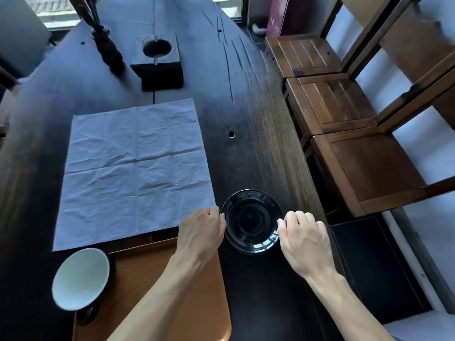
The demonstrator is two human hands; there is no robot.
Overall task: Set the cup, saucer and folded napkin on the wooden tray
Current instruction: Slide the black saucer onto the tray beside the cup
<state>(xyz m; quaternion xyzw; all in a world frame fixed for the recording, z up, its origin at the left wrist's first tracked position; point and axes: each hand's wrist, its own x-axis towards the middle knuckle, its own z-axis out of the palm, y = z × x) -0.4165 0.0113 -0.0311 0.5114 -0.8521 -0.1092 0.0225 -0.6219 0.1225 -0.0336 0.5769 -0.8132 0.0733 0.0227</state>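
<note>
A glossy black saucer [251, 221] lies on the dark table, right of the wooden tray [152, 286]. My left hand [202, 232] touches the saucer's left rim with curled fingers, and my right hand [304, 239] pinches its right rim. A cup [81, 279], white inside and dark outside, stands at the tray's left edge. The pale napkin [135, 171] lies spread out flat on the table beyond the tray, its near edge overlapping the tray's far rim.
A dark wooden block with a round hollow [157, 61] and a dark twisted object [107, 49] stand at the table's far end. Wooden chairs [357, 153] line the right side, close to the table's edge [305, 148].
</note>
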